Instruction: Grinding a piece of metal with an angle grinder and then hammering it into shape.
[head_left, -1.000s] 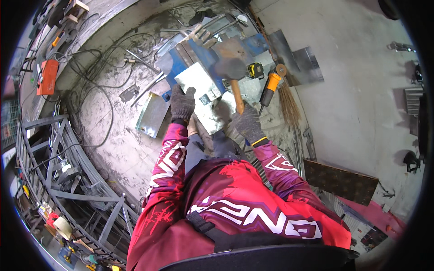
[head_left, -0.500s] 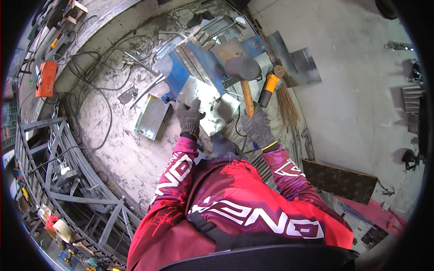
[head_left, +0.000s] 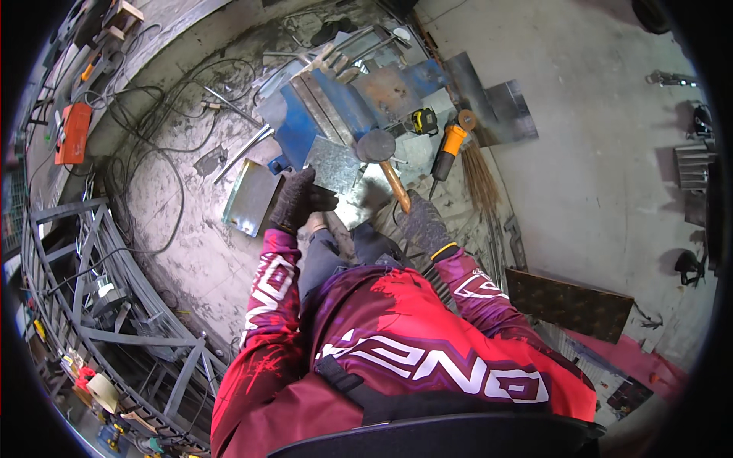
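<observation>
My right hand [head_left: 424, 223], in a grey knit glove, is closed around the wooden handle of a mallet [head_left: 376, 145]. The dark round mallet head is over the upper right of a shiny sheet metal piece [head_left: 330, 158], beside a blue metal vise-like block [head_left: 294, 122]. Whether head and sheet touch, I cannot tell. My left hand [head_left: 294, 202], gloved too, is at the sheet's lower left edge with its fingers apart. Left of that hand, a bent sheet metal piece [head_left: 252, 198] lies on the floor.
An orange and black angle grinder [head_left: 450, 149] lies right of the mallet, near a tape measure [head_left: 421, 120] and a broom [head_left: 481, 179]. Loose cables [head_left: 179, 206] and a steel frame [head_left: 84, 275] are at left. Flat dark plates [head_left: 511, 111] lie at the far right.
The mallet has swung down and left toward the sheet, uncovering the tape measure. My left hand has shifted left along the sheet's edge, and its fingers have spread.
</observation>
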`<control>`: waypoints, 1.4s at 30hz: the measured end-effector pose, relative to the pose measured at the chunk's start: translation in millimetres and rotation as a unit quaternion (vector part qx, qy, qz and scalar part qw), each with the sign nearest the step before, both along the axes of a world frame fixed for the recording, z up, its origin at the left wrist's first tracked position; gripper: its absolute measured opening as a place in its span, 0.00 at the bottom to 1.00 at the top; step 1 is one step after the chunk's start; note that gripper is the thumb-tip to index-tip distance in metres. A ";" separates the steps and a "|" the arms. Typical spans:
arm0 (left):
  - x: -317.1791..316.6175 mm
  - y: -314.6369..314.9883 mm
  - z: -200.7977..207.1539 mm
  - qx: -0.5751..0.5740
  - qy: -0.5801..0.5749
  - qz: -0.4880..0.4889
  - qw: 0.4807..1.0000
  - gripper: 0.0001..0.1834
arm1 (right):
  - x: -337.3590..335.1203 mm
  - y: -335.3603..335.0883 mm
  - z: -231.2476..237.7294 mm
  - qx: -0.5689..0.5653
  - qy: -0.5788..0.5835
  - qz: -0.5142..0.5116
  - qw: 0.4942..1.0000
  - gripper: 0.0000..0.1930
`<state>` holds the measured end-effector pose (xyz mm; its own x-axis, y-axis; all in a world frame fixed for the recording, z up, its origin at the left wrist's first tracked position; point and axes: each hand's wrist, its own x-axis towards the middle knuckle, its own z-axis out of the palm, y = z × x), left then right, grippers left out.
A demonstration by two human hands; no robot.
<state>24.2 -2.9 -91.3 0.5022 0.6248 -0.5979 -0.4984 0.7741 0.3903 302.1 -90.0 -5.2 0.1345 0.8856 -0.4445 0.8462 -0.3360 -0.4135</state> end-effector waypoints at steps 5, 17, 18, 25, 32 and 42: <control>-9.0 6.7 8.4 0.132 0.102 -0.162 0.972 0.20 | 10.8 6.4 -0.3 -0.009 -0.015 0.016 1.000 0.20; 20.0 8.0 -16.4 0.308 0.340 -0.099 0.883 0.22 | 7.3 11.9 31.1 0.039 -0.051 0.033 0.997 0.21; 23.3 6.9 -20.3 0.229 0.318 -0.081 0.916 0.23 | 6.0 11.1 33.7 0.058 -0.049 0.014 0.997 0.25; 20.6 4.0 -31.1 0.265 0.358 -0.114 0.888 0.27 | -14.1 17.6 19.2 -0.016 -0.079 0.027 0.996 0.17; 18.6 2.6 -45.4 0.438 0.449 -0.155 0.763 0.39 | -0.9 17.3 20.2 0.211 0.041 -0.053 0.975 0.15; 19.3 0.4 -49.6 0.629 0.577 -0.146 0.501 0.36 | -3.8 30.3 23.3 0.164 -0.020 -0.050 0.985 0.13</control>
